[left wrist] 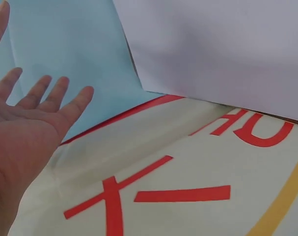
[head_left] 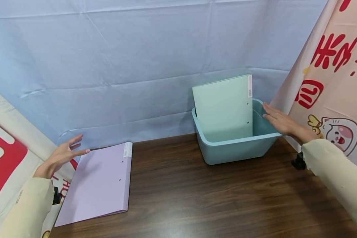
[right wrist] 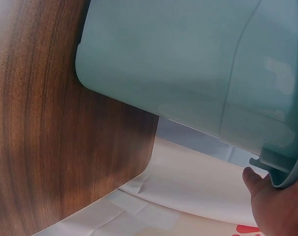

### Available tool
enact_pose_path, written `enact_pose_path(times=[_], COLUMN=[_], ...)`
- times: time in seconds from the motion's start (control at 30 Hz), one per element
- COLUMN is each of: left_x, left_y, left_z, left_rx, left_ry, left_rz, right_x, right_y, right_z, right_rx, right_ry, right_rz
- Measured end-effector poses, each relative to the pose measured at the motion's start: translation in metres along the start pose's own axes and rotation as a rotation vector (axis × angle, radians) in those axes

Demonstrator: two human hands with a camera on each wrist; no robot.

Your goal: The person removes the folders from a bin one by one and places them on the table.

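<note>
A lilac folder (head_left: 98, 185) with a white label lies on the left part of the table. My left hand (head_left: 60, 155) is held above its far left corner, fingers spread and holding nothing; the left wrist view shows the palm (left wrist: 21, 142) and loosely extended fingers. At the right stands a blue-green plastic bin (head_left: 235, 150). A pale green folder (head_left: 226, 109) leans upright inside it, rising above the rim. My right hand (head_left: 281, 122) is at the bin's right rim with straight fingers. In the right wrist view, a digit (right wrist: 254, 182) shows just outside the rim; the remaining fingers are hidden.
The dark wooden table (head_left: 172, 188) spreads between the folder and the bin. A light blue cloth (head_left: 137, 66) hangs behind it. Printed cloths with red lettering hang at the left (head_left: 6, 158) and right (head_left: 330, 82).
</note>
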State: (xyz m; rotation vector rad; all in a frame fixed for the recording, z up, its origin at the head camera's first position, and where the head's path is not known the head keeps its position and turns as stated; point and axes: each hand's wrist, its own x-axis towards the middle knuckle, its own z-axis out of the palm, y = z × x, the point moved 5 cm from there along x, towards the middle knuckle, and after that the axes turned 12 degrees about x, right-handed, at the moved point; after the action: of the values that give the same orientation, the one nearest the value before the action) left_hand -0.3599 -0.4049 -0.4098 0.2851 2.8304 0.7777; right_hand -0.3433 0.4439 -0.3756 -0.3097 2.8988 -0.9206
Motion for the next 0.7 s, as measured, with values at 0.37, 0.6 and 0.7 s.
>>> enact_pose_path(times=[0.37,0.6,0.7], left_x=[0.001,0.005,0.009], left_y=[0.031,0.047,0.054], left_z=[-0.004,-0.004,-0.004], left_rx=[0.003,0.002,-0.011], left_ry=[0.017,0.029,0.031], left_rz=[0.056,0.067,0.080], right_x=[-0.002,-0.002,-0.001], right_y=[-0.001,-0.001,0.000], right_z=[-0.001,0.000,0.000], right_rx=[0.016,0.017,0.016], right_ry=[0.005,0.010,0.010], right_rz=[-0.004,-0.014,-0.016])
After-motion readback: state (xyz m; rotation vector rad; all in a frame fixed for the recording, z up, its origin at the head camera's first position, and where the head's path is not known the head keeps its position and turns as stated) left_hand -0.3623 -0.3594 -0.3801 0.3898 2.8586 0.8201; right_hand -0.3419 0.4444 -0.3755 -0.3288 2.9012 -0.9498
